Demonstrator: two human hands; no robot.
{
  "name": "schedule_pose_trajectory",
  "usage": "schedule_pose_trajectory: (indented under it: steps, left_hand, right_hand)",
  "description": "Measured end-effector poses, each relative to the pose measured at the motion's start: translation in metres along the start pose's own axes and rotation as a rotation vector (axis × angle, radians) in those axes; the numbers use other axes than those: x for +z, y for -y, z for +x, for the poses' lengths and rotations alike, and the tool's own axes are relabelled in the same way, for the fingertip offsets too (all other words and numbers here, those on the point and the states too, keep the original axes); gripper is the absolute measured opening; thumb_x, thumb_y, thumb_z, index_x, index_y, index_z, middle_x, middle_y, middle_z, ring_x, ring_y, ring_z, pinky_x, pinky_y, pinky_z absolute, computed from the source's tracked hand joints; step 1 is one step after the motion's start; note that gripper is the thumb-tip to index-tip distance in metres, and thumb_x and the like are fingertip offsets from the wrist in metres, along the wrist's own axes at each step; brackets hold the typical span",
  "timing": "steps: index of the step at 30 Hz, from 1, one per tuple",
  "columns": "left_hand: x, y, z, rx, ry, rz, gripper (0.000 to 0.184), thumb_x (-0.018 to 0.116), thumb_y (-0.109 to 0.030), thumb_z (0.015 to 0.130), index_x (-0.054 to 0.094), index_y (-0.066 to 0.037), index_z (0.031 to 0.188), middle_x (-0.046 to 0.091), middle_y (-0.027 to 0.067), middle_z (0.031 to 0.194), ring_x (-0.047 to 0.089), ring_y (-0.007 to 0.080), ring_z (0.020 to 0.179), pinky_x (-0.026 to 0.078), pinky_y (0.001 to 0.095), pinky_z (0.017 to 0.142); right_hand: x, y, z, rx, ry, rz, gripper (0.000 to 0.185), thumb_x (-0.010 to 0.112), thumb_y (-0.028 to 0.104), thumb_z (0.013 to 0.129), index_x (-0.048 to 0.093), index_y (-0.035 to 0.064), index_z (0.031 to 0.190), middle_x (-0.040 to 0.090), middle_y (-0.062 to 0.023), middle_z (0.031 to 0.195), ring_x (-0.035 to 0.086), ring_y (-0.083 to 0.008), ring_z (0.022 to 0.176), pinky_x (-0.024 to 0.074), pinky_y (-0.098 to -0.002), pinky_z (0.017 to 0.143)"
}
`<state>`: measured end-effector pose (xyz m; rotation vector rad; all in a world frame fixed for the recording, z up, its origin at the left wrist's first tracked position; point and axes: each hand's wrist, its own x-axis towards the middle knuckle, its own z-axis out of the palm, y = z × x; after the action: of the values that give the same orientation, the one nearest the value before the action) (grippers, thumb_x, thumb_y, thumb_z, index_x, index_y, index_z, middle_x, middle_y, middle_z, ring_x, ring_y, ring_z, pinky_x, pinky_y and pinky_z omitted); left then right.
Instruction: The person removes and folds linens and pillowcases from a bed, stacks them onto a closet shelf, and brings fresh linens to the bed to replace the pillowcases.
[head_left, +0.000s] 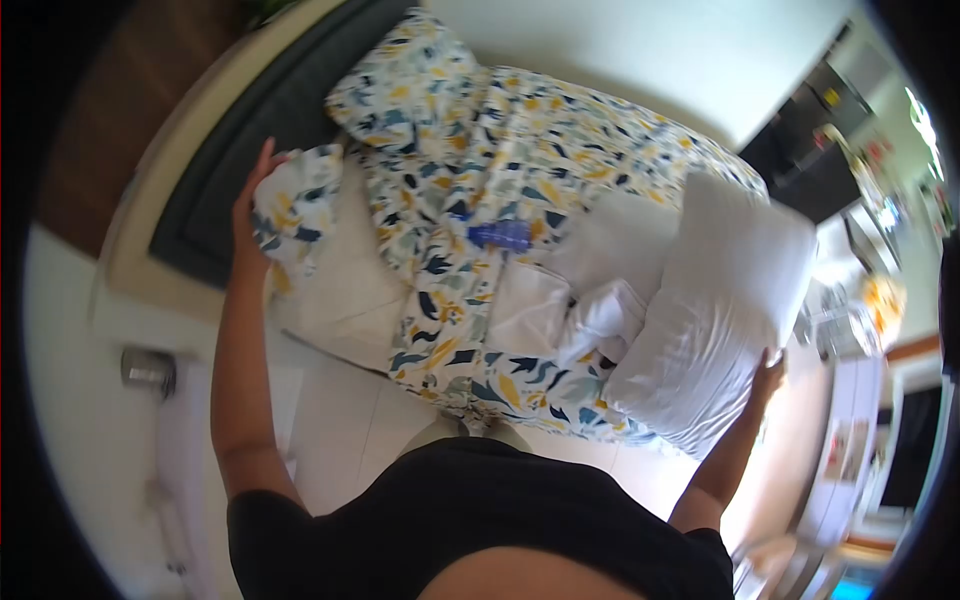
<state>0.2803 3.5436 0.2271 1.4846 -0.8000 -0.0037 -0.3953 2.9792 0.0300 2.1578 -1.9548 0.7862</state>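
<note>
My left hand [257, 190] is raised at the headboard side, with a patterned pillowcase [298, 205] bunched in it; the cloth hides part of the fingers. Its print of blue, yellow and grey leaf shapes matches the bedding. Far to the right, my right hand [769, 374] grips the near right edge of a plump white pillow [735, 290] without a cover. That pillow lies across the foot end of the bed. Around its left side are crumpled white cloths [535, 305] and a flatter white piece [625, 235].
A patterned sheet [590, 120] covers the bed, and a patterned pillow [410, 85] lies by the dark headboard [235, 150]. A small blue cloth-like item [503, 236] sits mid-bed. White bedding [350, 270] shows at the near left. At right stands a white cabinet [840, 450].
</note>
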Motion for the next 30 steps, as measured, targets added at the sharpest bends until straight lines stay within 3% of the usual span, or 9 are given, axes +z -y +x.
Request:
schedule_pose_trajectory:
  steps: [2,5,7,10,12,15,20,22,30]
  left_hand:
    - [0.011,-0.037,-0.008,0.021,-0.067,0.101,0.046,0.046,-0.004,0.090,0.044,-0.007,0.135,0.054,0.0048,0.111,0.051,0.0111,0.100,0.040,0.0233,0.090]
    - [0.016,-0.072,-0.016,0.114,-0.143,0.358,0.046,0.048,-0.005,0.089,0.046,-0.008,0.134,0.051,0.0028,0.110,0.049,0.0083,0.098,0.038,0.0196,0.088]
    - [0.013,-0.080,-0.016,0.119,-0.157,0.425,0.045,0.049,-0.006,0.088,0.047,-0.007,0.133,0.050,0.0017,0.109,0.048,0.0068,0.097,0.037,0.0173,0.086]
    - [0.048,-0.108,-0.026,-0.018,-0.056,-0.050,0.040,0.048,-0.007,0.089,0.051,-0.004,0.129,0.056,0.0028,0.114,0.053,0.0074,0.096,0.041,0.0198,0.087]
    - [0.077,-0.115,-0.035,-0.168,0.012,-0.355,0.038,0.048,-0.007,0.090,0.052,-0.003,0.127,0.057,0.0043,0.116,0.056,0.0088,0.097,0.043,0.0222,0.088]
    - [0.105,-0.111,-0.047,-0.253,0.092,-0.386,0.037,0.048,-0.007,0.090,0.053,-0.001,0.126,0.058,0.0068,0.118,0.057,0.0113,0.099,0.044,0.0253,0.090]
    - [0.053,-0.070,-0.056,-0.074,-0.018,-0.297,0.037,0.051,0.001,0.086,0.054,0.000,0.123,0.060,0.0107,0.117,0.058,0.0143,0.100,0.043,0.0257,0.092]
    - [0.000,-0.051,-0.060,0.050,-0.079,-0.084,0.038,0.054,0.004,0.083,0.056,0.001,0.121,0.061,0.0113,0.115,0.059,0.0141,0.097,0.044,0.0247,0.089]
    - [-0.165,-0.007,0.003,0.063,-0.211,-0.089,0.045,0.046,0.014,0.076,0.059,0.002,0.117,0.064,0.0087,0.103,0.061,0.0127,0.090,0.046,0.0231,0.083]
  right_hand:
    - [0.167,-0.038,-0.016,-0.110,0.440,0.085,0.071,0.052,0.059,0.082,0.036,0.0180,0.138,0.037,-0.0187,0.139,0.033,-0.0396,0.128,0.0252,-0.0501,0.105]
    - [0.119,0.103,-0.102,0.052,0.589,-0.147,0.085,0.065,0.059,0.070,0.033,0.0249,0.141,-0.006,-0.0145,0.152,0.001,-0.0483,0.135,0.0134,-0.0760,0.093]
    - [0.095,0.158,-0.082,0.211,0.708,-0.104,0.081,0.069,0.053,0.069,0.040,0.0188,0.137,0.011,-0.0173,0.151,0.014,-0.0453,0.135,0.0201,-0.0669,0.099]
    - [0.071,0.259,-0.060,-0.459,0.422,0.695,0.066,0.071,0.029,0.076,0.044,0.0050,0.132,0.047,-0.0178,0.133,0.043,-0.0349,0.123,0.0347,-0.0393,0.102]
    - [-0.052,0.382,-0.095,-0.454,0.902,1.495,0.071,0.072,0.008,0.075,0.036,0.0059,0.137,0.041,-0.0134,0.138,0.044,-0.0290,0.122,0.0419,-0.0420,0.095]
    - [-0.199,0.481,-0.165,-0.982,0.923,1.693,0.082,0.075,0.020,0.071,0.031,0.0073,0.140,0.042,-0.0127,0.136,0.045,-0.0265,0.120,0.0418,-0.0348,0.090]
    - [-0.238,0.534,-0.121,-0.470,0.787,1.525,0.029,0.057,0.023,0.088,0.057,0.0018,0.108,0.062,-0.0054,0.083,0.059,-0.0148,0.072,0.0442,-0.0298,0.065]
    - [-0.222,0.532,-0.069,-0.230,0.748,2.020,0.033,0.044,0.030,0.096,0.056,0.0016,0.104,0.063,-0.0082,0.092,0.061,-0.0176,0.076,0.0504,-0.0293,0.073]
    - [-0.170,0.531,0.002,0.117,0.057,1.742,0.041,0.048,0.028,0.095,0.050,-0.0059,0.118,0.062,-0.0120,0.105,0.061,-0.0236,0.094,0.0499,-0.0309,0.080]
